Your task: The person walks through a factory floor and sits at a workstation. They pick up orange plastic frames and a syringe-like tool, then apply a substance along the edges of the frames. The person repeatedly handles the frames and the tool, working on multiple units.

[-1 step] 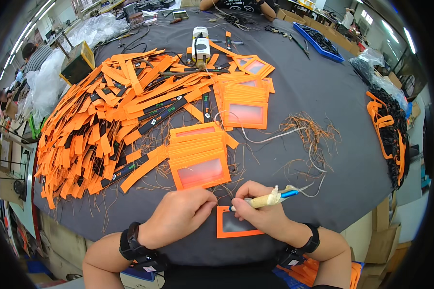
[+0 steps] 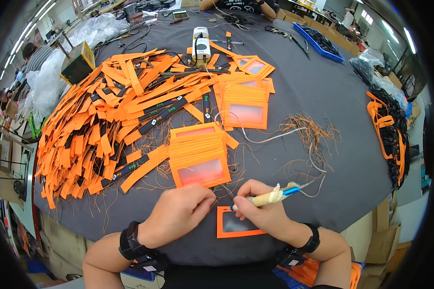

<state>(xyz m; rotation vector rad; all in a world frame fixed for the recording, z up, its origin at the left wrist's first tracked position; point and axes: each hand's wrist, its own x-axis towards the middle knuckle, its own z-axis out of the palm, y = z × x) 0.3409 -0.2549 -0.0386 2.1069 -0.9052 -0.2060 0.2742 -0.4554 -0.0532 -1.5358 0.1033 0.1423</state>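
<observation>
Between the fingers of my right hand (image 2: 263, 207) is a corded pen-like tool (image 2: 265, 199), with a cream wrapped grip and a blue end. Its tip points down-left, at the upper edge of an orange-framed clear window pocket (image 2: 220, 224) lying flat before me. That hand covers the pocket's right side. My left hand (image 2: 181, 209) is closed just left of the pocket, thumb and forefinger pinched together. Whatever it pinches, if anything, is too small to make out. Just beyond my left hand lies an overlapping stack of similar orange pockets (image 2: 197, 152).
Orange and black strips (image 2: 96, 130) form a large heap at left. A second pocket stack (image 2: 246, 103) lies farther back, near a white power strip (image 2: 201, 45). Loose orange threads (image 2: 311, 130) and a white cord (image 2: 275, 138) lie at right. A blue tray (image 2: 318, 42) stands far right.
My right hand and the tool have shifted very slightly, the tool's rear end tilting up a little. My left hand has moved up a touch. The pocket stays in place.
</observation>
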